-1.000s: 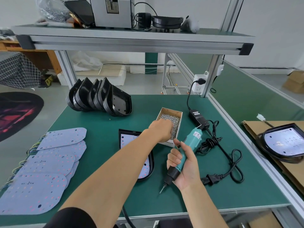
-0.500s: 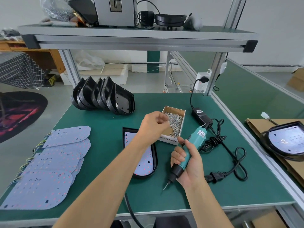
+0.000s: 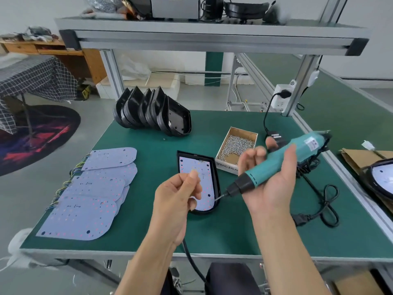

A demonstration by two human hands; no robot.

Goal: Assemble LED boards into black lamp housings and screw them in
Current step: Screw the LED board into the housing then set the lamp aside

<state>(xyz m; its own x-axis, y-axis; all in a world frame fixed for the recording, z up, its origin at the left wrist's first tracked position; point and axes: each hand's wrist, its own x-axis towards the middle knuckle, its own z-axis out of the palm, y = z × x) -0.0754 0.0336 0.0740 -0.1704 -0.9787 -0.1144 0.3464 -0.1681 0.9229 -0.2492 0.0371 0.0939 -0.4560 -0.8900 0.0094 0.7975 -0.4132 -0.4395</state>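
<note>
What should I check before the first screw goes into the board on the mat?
1. LED board seated in the black housing: ok, it lies flat inside the rim.
2. Screw in the left hand: cannot tell; thumb and fingers are pinched together, but no screw is visible.
3. Screwdriver held by the right hand: ok, fingers wrap the teal body.
4. Bit lined up on a hole: not ok, the tool lies tilted, its tip at the housing's right rim.
5. Screw box within reach: ok, beside the housing.
</note>
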